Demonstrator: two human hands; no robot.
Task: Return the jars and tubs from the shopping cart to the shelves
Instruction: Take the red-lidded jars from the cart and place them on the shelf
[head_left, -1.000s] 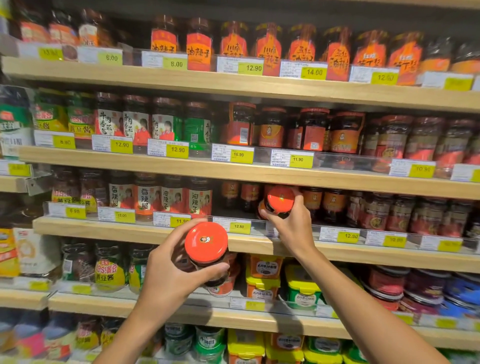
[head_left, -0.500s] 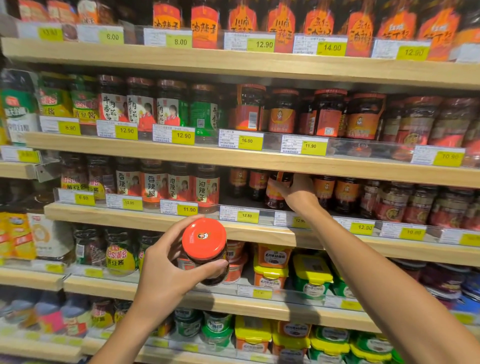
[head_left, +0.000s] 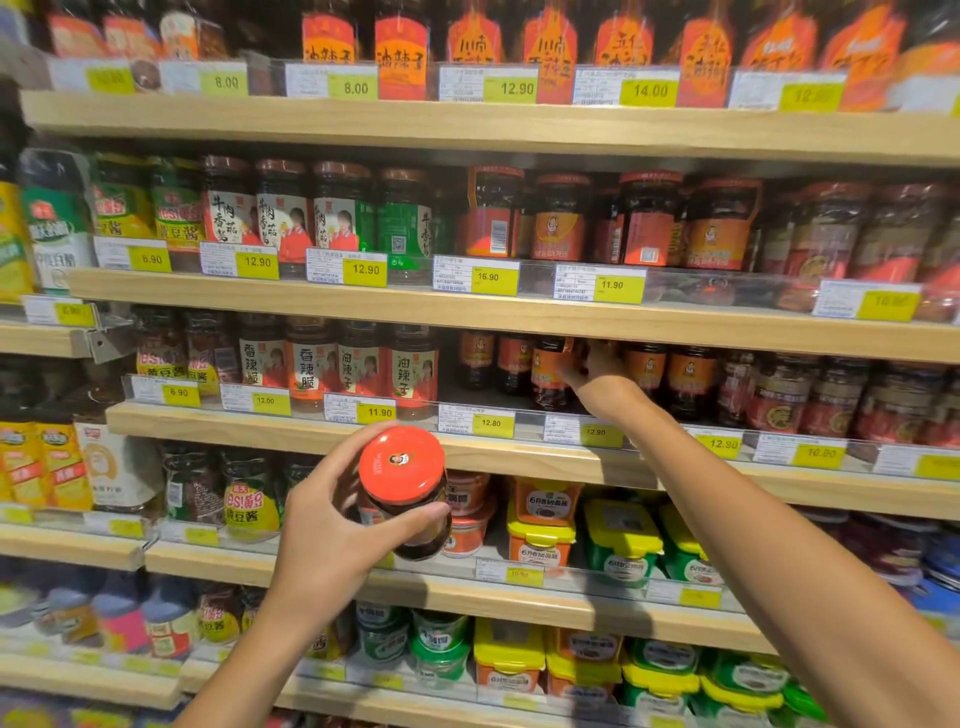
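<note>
My left hand (head_left: 332, 525) grips a dark sauce jar with a red lid (head_left: 402, 470), held tilted in front of the shelves at chest height. My right hand (head_left: 597, 371) reaches deep into the third shelf (head_left: 311, 431) and holds a second jar with an orange label (head_left: 550, 371) among the row of like jars there. Its fingers wrap the jar's right side; the jar's lid is hidden under the shelf above.
Wooden shelves run across the whole view, packed with jars, each row behind a clear rail with yellow price tags. Tubs with yellow and green lids (head_left: 621, 543) fill the lower shelf on the right. A small gap shows left of the right hand's jar.
My right hand has carried its red-lidded jar from the shelf's front edge back into the row. The left hand has kept its jar almost still.
</note>
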